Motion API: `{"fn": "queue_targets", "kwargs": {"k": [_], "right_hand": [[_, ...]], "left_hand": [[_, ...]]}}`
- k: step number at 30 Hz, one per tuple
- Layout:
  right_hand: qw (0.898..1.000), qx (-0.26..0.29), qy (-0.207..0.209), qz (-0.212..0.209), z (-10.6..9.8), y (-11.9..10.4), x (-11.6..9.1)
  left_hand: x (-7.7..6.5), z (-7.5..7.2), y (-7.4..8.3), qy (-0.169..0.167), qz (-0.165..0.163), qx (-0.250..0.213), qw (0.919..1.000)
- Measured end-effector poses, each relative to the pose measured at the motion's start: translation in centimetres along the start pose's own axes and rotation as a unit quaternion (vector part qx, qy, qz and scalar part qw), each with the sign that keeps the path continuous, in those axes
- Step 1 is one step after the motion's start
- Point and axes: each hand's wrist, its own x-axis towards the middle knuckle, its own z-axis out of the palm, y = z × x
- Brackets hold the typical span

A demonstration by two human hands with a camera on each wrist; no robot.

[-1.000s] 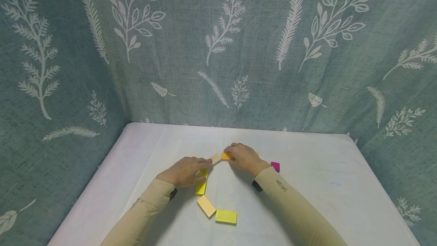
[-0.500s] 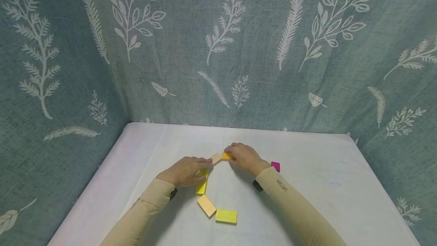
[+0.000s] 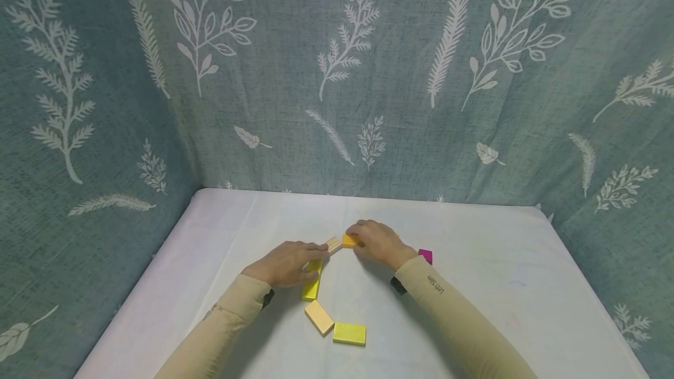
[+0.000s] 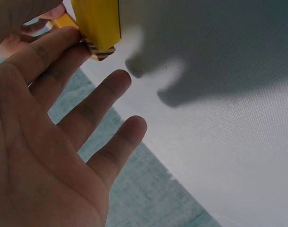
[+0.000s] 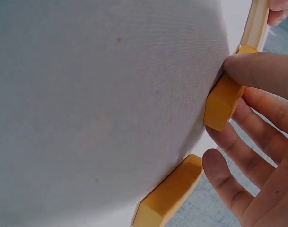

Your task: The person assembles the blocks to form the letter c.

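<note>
In the head view my right hand (image 3: 378, 243) pinches an orange block (image 3: 348, 240), thumb on one side and fingers on the other, as the right wrist view confirms. The light striped wooden block (image 3: 334, 245) stands beside its left end. My left hand (image 3: 286, 264) has its fingers stretched out, their tips at the striped block and the thumb over a long yellow block (image 3: 310, 290). In the left wrist view the yellow block (image 4: 99, 23) stands close to the fingertips; the thumb tip is hidden there.
Several blocks form a curve on the white table (image 3: 474, 309). A pale wooden block (image 3: 319, 317) and a lime-yellow block (image 3: 349, 333) lie nearer the front. A magenta block (image 3: 425, 256) lies right of my right wrist, and another orange block (image 5: 170, 194) sits beside that hand.
</note>
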Motion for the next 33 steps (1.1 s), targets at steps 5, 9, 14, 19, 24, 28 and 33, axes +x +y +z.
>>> {"fn": "queue_targets", "kwargs": {"k": [5, 9, 14, 19, 24, 28, 33], "right_hand": [[1.000, -0.001, -0.004, 0.000, 0.0, -0.1, 0.0], [1.000, 0.000, -0.005, -0.002, -0.1, -0.2, 0.0], [1.000, -0.005, -0.003, -0.007, -0.3, 0.0, -0.1], [1.000, -0.010, 0.009, -0.017, -0.7, 0.3, -0.4], [0.999, -0.012, 0.027, -0.020, -1.2, 0.6, -0.8], [0.999, -0.004, 0.039, -0.021, -1.6, 0.8, -1.3], [0.998, 0.011, 0.053, -0.014, -1.9, 1.3, -2.0]], "left_hand": [[-0.1, 0.0, 0.0, 0.000, 0.002, 0.000, 1.0000], [-0.1, -0.1, -0.1, 0.001, 0.003, -0.001, 1.0000], [-0.1, -0.1, 0.0, 0.003, 0.006, -0.003, 1.0000], [-0.1, -0.2, 0.1, 0.000, 0.004, -0.004, 1.0000], [-0.1, -0.2, 0.2, -0.003, 0.001, -0.005, 1.0000], [-0.1, -0.2, 0.2, -0.006, -0.002, -0.005, 1.0000], [0.0, -0.2, 0.2, -0.012, -0.009, -0.004, 0.9999]]}}
